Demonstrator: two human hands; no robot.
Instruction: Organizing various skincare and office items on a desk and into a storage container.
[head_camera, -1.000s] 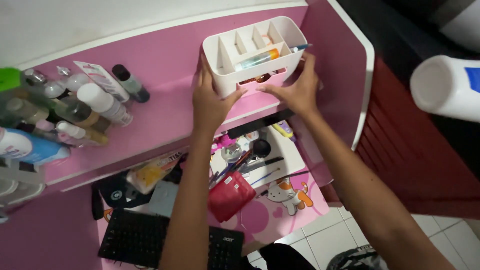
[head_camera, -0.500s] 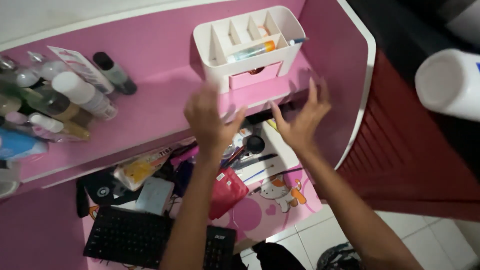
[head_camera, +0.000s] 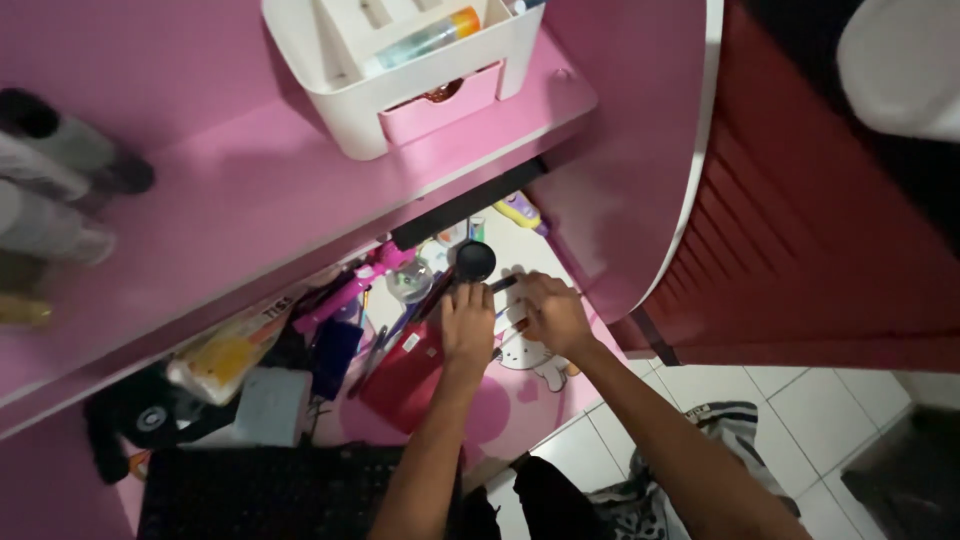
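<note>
Both of my hands are down on the lower pink desk (head_camera: 500, 410), among loose pens and brushes (head_camera: 505, 285). My left hand (head_camera: 467, 325) lies back-up over them, fingertips just below a round black lid (head_camera: 474, 261); what it holds is hidden. My right hand (head_camera: 553, 315) is curled around a few of the pens, whose ends stick out to its left. A red pouch (head_camera: 405, 375) lies just left of my left wrist. Above, on the pink shelf (head_camera: 250, 210), stands a white organiser (head_camera: 350, 110) with a pink drawer and a tube with an orange cap (head_camera: 420, 42).
Blurred bottles (head_camera: 60, 150) stand at the shelf's left end. Under the shelf lie a yellow packet (head_camera: 225, 355), a pale box (head_camera: 270, 405), a pink tool (head_camera: 350, 285) and a black keyboard (head_camera: 260, 490). A red cabinet (head_camera: 800, 250), a white bottle (head_camera: 900, 60) and tiled floor (head_camera: 800, 420) are at right.
Both hands have let go of the white organiser, left it on the shelf, and dropped down to the pens on the lower desk. The view has tilted downward.
</note>
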